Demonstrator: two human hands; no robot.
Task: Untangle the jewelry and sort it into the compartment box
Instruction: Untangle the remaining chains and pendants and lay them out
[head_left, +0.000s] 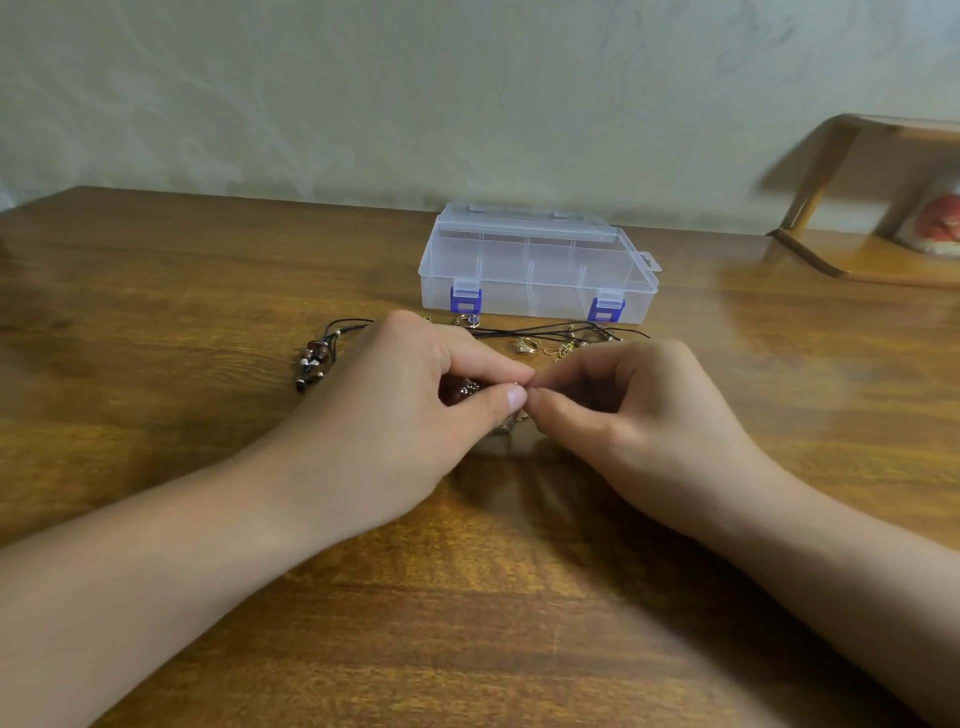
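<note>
jewelry in hand: a small tangle with reddish-brown beads (460, 389) and a fine pale chain (511, 423), held just above the wooden table (156, 322) between the two hands; its details are too blurred to tell.
left hand (410, 400): thumb and forefinger curled and pinching the tangle at its right end, the beads tucked under the palm.
right hand (628, 400): fingertips pinched together on the same piece, meeting the left hand's fingertips.
loose jewelry: black cords (550, 328) run across the table behind the hands; a beaded cluster (314, 358) lies at the left end, a gold ring (525, 345) and a short gold ball chain (560, 352) lie just beside the right hand's knuckles.
compartment box (535, 262): clear plastic, lid closed, two blue latches (465, 299) on the near side, standing just behind the cords.
surroundings: pale patterned wall (363, 93) behind the table; a wooden shelf (872, 208) at far right.
</note>
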